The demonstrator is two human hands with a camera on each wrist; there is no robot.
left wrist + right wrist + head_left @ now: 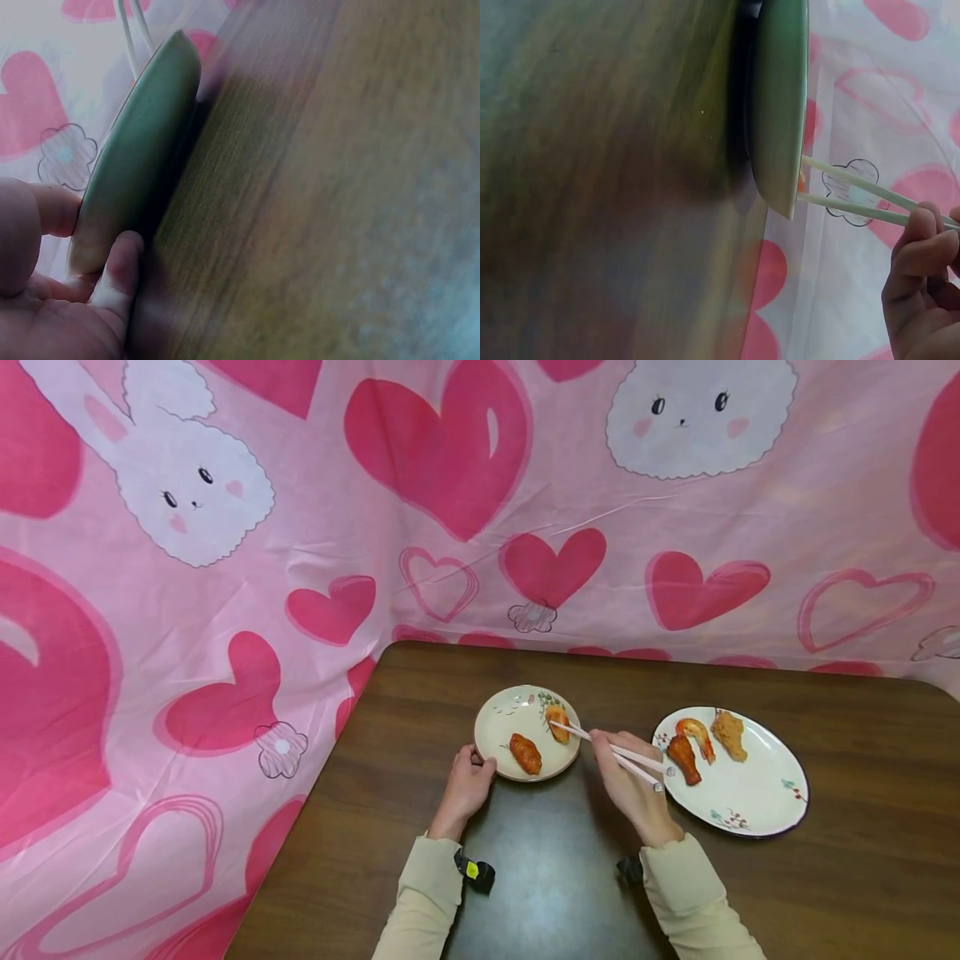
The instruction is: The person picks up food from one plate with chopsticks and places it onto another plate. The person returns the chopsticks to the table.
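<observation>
On the round plate [491, 722], right side: a golden-orange food piece [557, 724] lies near the rim, beside painted leaves, where the tips of the pale chopsticks [577, 732] meet it.
Line of reach: from the fingers of the right hand [633, 781], the piece lies to the left and a little farther off, out along the chopsticks; its long axis runs roughly far to near, across the line of the sticks.
Nearer hand: the right; the left hand [468, 785] is at the plate's opposite, near-left edge.
Right fingers: curled round the chopsticks, which stand slightly apart in the right wrist view; the rim hides their ends there, so whether they pinch the piece cannot be told.
Left fingers: clamped on the plate, its rim between thumb and fingers.
Same plate, nearer: a browned wing-like piece [525, 753], apart from the tips.
Oval plate [750, 793], to the right: a drumstick [683, 758], a curled shrimp [696, 735] and a breaded piece [728, 735] toward its far-left part.
Under both plates: a brown wood-grain tabletop [862, 835].
Writing: none legible; the plates bear painted sprigs, the pink cloth [337, 510] behind bears hearts and rabbit faces, and a yellow patch [472, 869] at the left wrist shows no readable mark.
</observation>
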